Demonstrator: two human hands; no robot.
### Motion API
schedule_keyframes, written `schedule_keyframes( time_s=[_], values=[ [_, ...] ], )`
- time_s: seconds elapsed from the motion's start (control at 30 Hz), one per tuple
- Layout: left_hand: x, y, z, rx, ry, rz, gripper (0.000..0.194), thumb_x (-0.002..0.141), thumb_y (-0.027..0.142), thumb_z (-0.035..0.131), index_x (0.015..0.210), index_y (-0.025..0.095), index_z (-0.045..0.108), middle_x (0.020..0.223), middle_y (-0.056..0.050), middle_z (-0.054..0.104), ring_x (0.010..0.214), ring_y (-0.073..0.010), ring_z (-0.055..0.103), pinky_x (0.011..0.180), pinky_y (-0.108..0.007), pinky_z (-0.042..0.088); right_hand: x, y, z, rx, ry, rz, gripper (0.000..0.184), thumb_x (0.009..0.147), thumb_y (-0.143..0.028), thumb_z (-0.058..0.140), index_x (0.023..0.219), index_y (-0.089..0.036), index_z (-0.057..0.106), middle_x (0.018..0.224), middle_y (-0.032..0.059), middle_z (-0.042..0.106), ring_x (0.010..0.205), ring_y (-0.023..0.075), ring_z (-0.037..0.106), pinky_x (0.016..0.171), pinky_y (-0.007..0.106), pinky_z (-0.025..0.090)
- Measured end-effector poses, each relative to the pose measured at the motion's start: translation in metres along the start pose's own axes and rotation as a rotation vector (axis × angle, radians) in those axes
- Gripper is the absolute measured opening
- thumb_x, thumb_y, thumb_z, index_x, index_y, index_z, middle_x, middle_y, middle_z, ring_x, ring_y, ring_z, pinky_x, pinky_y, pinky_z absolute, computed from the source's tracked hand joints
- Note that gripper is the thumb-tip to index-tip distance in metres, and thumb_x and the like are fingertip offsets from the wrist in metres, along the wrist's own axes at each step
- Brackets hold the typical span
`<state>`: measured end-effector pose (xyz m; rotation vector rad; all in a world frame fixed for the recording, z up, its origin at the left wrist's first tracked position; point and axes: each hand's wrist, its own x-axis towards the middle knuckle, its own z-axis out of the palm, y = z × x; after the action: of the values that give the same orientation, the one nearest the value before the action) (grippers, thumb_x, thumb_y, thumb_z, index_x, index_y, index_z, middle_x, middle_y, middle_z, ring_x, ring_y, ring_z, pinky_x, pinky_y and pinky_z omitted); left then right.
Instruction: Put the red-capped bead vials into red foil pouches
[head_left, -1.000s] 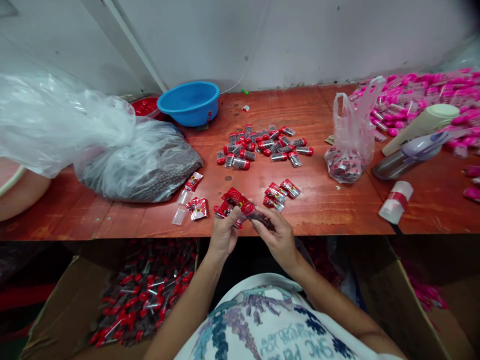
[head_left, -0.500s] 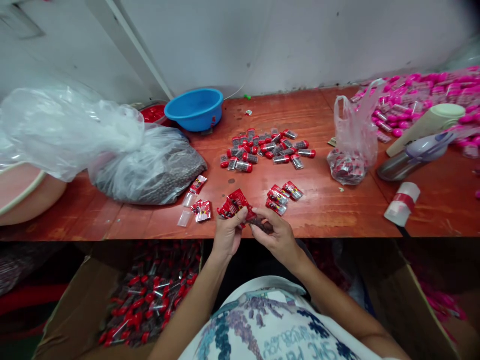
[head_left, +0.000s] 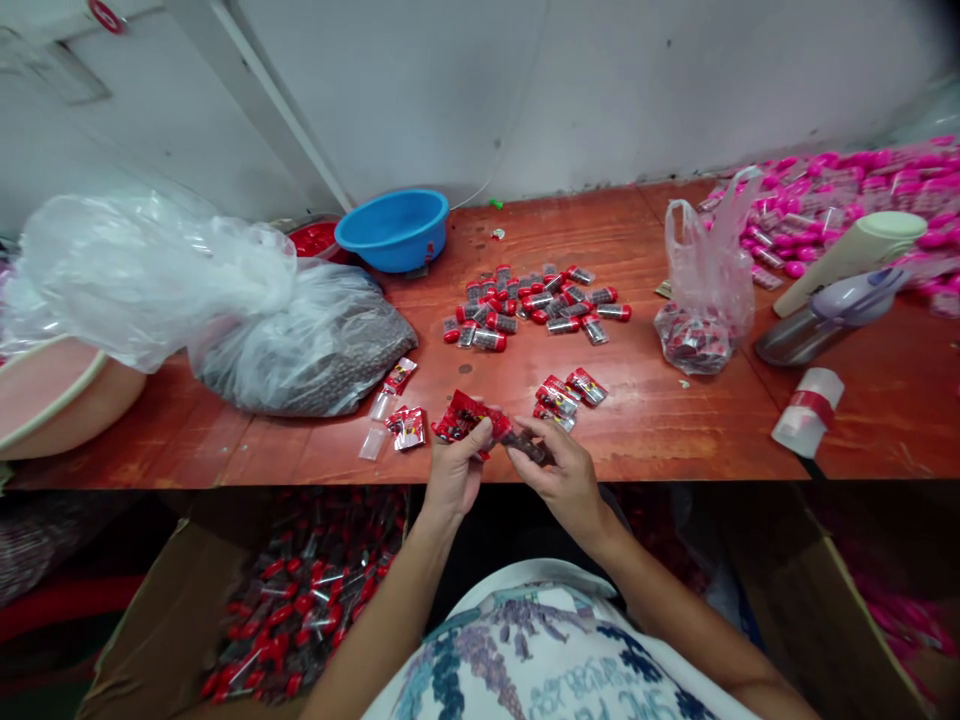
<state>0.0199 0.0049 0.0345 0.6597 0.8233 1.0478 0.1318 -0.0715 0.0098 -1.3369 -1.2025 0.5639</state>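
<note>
My left hand [head_left: 451,478] is closed on several red printed sachets [head_left: 466,414], its thumb pressed on top. My right hand [head_left: 566,482] pinches a small clear tube of dark pellets [head_left: 532,447], which meets the sachets' right edge. Whether the tube is inside a sachet I cannot tell. Just left of my hands lie more red sachets [head_left: 409,428] and small clear wrappers [head_left: 372,443]. On the right are some plump red sachets [head_left: 556,394]. Further back spreads a loose group of red-capped tubes [head_left: 491,322] with dark contents.
A blue basin [head_left: 394,235] and a big plastic bag of dark pellets [head_left: 315,345] stand left. At right are a knotted clear bag [head_left: 701,335], two bottles [head_left: 806,325], a roll [head_left: 806,412] and pink-capped tubes [head_left: 885,185]. A carton [head_left: 154,620] of red-capped tubes sits below.
The sachets in my left hand have tipped flatter, and my right fingers have shifted slightly right with the tube. The whole view has moved a little.
</note>
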Motion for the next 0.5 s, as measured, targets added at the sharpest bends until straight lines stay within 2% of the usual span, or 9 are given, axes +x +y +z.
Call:
schedule_keyframes(
  time_s=[0.1, 0.3, 0.5],
  values=[
    [0.0, -0.001, 0.0, -0.056, 0.008, 0.012, 0.031, 0.058, 0.015, 0.081, 0.085, 0.019, 0.067, 0.077, 0.0, 0.072, 0.073, -0.0137, 0.067, 0.069, -0.024, 0.051, -0.001, -0.002, 0.0, -0.065, 0.024, -0.111, 0.028, 0.085, -0.019, 0.057, 0.113, -0.025, 0.059, 0.094, 0.0038, 0.06, 0.081, 0.0149, 0.06, 0.07, 0.027, 0.052],
    [0.001, -0.008, 0.0, -0.121, 0.022, 0.008, 0.031, 0.055, 0.018, 0.083, 0.08, 0.019, 0.065, 0.076, 0.001, 0.07, 0.078, -0.0143, 0.067, 0.071, -0.024, 0.052, -0.004, 0.0, 0.002, -0.161, 0.045, -0.222, 0.035, 0.086, -0.016, 0.056, 0.118, -0.028, 0.058, 0.096, 0.005, 0.06, 0.083, 0.0155, 0.062, 0.069, 0.027, 0.055],
    [0.002, -0.012, -0.008, -0.032, -0.033, 0.127, 0.032, 0.061, 0.024, 0.081, 0.088, 0.023, 0.064, 0.08, 0.001, 0.07, 0.083, -0.0172, 0.067, 0.076, -0.03, 0.053, -0.002, -0.002, 0.0, -0.136, 0.035, -0.228, 0.035, 0.086, -0.016, 0.056, 0.118, -0.03, 0.06, 0.096, 0.0044, 0.061, 0.084, 0.0151, 0.064, 0.071, 0.027, 0.055]
  ],
)
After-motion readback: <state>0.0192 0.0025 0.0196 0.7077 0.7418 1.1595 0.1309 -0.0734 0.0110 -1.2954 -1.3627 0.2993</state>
